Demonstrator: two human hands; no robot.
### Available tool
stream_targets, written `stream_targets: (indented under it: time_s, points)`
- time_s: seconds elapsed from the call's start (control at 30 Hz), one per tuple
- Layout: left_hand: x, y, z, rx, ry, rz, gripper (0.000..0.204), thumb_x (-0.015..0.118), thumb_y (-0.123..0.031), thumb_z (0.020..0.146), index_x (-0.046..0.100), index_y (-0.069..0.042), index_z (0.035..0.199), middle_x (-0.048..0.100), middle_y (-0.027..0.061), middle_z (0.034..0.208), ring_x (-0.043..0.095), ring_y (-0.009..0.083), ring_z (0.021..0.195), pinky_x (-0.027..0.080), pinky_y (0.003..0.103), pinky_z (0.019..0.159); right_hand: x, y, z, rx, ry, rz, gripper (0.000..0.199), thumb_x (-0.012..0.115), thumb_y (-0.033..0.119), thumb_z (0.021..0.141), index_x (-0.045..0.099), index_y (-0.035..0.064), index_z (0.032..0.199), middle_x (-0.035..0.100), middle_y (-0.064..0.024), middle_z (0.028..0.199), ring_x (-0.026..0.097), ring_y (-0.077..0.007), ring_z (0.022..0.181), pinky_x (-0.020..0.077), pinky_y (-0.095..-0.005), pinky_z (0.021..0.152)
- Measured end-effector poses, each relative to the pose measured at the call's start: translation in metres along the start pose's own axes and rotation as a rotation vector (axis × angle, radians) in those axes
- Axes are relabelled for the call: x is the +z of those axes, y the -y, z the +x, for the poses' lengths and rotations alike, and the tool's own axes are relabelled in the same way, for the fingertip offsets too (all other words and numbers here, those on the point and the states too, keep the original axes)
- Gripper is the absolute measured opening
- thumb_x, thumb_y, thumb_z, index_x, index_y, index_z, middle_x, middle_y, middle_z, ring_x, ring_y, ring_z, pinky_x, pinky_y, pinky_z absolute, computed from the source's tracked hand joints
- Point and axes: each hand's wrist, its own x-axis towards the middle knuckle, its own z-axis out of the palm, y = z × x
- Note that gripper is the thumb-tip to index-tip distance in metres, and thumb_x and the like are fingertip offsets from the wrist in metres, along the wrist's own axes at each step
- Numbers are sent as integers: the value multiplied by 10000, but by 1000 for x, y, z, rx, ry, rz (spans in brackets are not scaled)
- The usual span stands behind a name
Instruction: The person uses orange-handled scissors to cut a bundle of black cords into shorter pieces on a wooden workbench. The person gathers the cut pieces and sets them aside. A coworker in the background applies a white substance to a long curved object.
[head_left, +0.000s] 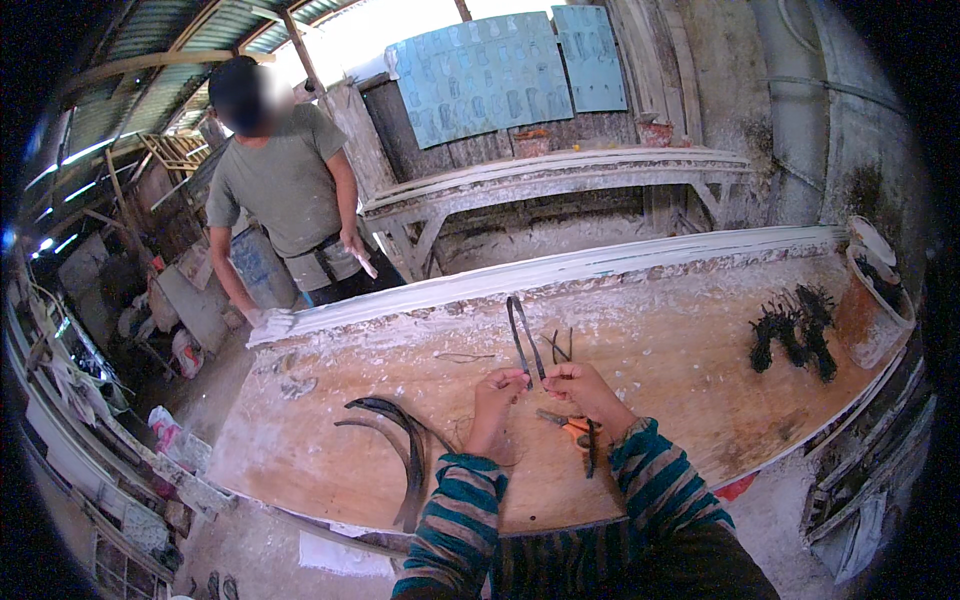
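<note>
Our left hand (497, 385) and right hand (575, 383) pinch shut on the dark strip (523, 335), apparently a folded band, pointing away from us.

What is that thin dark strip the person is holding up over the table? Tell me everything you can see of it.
The strip is thin, dark and narrow, bent into a long loop whose two legs rise from the hands and meet near the top. It looks like stiff metal or wire, though the material is unclear. It stands nearly upright over the plaster-spattered wooden table. The left hand and right hand pinch its lower ends. Similar curved dark strips lie on the table to the left.
</note>
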Motion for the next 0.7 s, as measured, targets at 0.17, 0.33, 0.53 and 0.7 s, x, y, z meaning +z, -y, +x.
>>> stream_targets:
  time_s: [0.17,0.33,0.53,0.7]
  points:
    - [2,6,1,-28,75,-37,203,659,-107,782,616,-11,956,641,24,781,568,67,657,423,186,559,3,2,-2,-53,0,-31,135,617,167,819,629,44,873,593,17,766,513,-62,678,403,-196,615]
    - [6,5,-3,-43,105,-120,137,644,-83,766,628,-38,895,631,5,784,556,80,688,414,203,600,4,-2,0,-93,-24,-67,115,642,141,797,624,42,851,599,9,764,524,-67,680,413,-201,614]
    - [6,4,-5,-58,156,-117,126,650,-88,768,625,-30,877,630,17,796,548,83,694,417,207,631,4,-3,-1,-144,-39,-128,111,657,132,777,628,37,826,609,-1,751,540,-71,679,426,-213,608]
    - [10,2,-7,-70,182,-188,109,633,-97,788,621,-19,863,627,39,795,553,100,712,423,224,666,4,-5,0,-144,-62,-166,93,651,117,770,633,38,815,622,-7,764,556,-83,699,436,-221,626]
